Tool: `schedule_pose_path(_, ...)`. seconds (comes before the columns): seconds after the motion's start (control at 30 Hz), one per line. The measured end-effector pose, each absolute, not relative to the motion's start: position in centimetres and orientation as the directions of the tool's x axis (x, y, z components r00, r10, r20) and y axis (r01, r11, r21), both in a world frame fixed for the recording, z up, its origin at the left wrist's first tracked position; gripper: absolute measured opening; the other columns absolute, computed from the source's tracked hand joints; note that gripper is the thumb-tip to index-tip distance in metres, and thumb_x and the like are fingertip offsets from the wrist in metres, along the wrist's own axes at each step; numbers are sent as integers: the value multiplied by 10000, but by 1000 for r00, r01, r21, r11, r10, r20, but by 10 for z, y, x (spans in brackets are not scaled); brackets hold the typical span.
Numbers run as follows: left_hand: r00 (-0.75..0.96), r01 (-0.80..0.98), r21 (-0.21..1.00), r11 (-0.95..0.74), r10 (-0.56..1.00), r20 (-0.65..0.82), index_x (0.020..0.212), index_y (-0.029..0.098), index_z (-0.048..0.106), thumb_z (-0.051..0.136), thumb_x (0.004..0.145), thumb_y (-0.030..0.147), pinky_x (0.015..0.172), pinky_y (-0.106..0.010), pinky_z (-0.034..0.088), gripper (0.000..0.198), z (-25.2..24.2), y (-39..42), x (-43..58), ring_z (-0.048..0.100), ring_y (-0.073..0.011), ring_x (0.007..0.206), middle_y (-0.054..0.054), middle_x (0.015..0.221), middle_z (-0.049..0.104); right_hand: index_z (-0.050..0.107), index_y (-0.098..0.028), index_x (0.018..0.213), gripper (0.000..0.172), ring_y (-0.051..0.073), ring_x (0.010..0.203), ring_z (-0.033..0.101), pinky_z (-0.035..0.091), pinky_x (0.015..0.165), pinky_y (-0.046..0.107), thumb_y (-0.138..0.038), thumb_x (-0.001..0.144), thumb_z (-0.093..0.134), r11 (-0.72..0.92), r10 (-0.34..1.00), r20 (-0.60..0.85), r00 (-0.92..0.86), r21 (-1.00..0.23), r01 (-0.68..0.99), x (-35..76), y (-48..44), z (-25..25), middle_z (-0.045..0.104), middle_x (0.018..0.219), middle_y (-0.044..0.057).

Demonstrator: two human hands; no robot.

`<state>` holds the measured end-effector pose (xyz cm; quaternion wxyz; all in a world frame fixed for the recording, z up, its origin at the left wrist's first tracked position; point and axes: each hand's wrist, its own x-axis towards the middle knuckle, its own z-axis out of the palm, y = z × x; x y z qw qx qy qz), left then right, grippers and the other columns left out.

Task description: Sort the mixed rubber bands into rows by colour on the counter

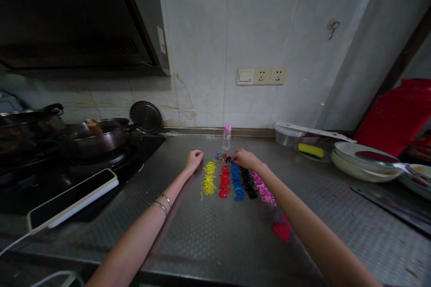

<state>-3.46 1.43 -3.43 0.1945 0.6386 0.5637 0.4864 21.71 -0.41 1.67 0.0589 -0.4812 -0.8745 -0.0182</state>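
Note:
Small elastic bands lie on the metal counter in separate colour rows: yellow bands (209, 178), red bands (224, 181), blue bands (237, 182), black bands (249, 184) and pink bands (264, 189). Behind the red row is a small mixed-colour pile of bands (222, 157). My right hand (247, 159) has its fingertips together at the right edge of this pile; what they pinch, if anything, is hidden. Left of the yellow row, my left hand (194, 160) rests with fingers curled closed, and nothing shows in it. A clear bottle with a pink cap (226, 138) stands behind the pile.
A red heart-shaped piece (281, 229) lies near my right forearm. To the left are a phone (72, 199) with a cable and a pan (97, 136) on the stove. Stacked bowls (363, 166), a yellow sponge (310, 150) and a knife (392, 208) are on the right.

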Motion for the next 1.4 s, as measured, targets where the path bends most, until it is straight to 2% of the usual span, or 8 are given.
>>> schedule_pose_path(0.17,-98,558,779,-288,909,406,734,108,659,458,695,264,641,-257,410,258,-33,14,-34,575,-166,690,-72,729,655,648,-206,831,197,146,820,557,386,656,190,-259,788,463,515,849,142,-508,-17,857,215,3,11,602,897,66)
schedule_pose_path(0.4,-105,552,786,-280,911,398,722,114,657,462,696,251,632,-248,407,239,-33,13,-34,571,-158,681,-63,715,653,645,-216,865,182,149,834,570,387,668,191,-235,781,485,481,872,144,-469,-71,874,221,7,7,637,866,43)
schedule_pose_path(0.7,-120,533,805,-263,918,379,728,119,657,465,691,246,595,-233,401,233,-31,12,-34,559,-145,636,-44,652,638,565,-262,1089,323,159,895,564,388,696,198,-224,776,495,466,879,189,-437,-150,872,223,1,11,625,991,40)
schedule_pose_path(0.93,-120,548,794,-262,915,385,724,120,660,469,683,256,581,-232,392,238,-33,14,-34,551,-143,619,-39,636,631,525,-255,1132,364,143,789,571,363,635,184,-239,769,512,482,871,212,-442,-205,852,230,-14,12,634,871,28)
schedule_pose_path(1.13,-109,533,799,-277,914,390,726,123,659,471,689,266,594,-234,405,239,-36,16,-35,559,-143,635,-52,700,650,509,-249,1156,394,148,801,574,373,668,191,-274,763,528,466,883,198,-425,-264,845,229,-24,10,636,880,34)
schedule_pose_path(1.4,-134,509,822,-254,920,368,772,115,656,485,679,232,635,-248,432,227,-38,16,-34,583,-153,682,-71,746,659,549,-191,1093,352,151,764,577,403,689,225,-360,806,438,438,876,376,-303,-356,825,252,-29,11,641,846,50)
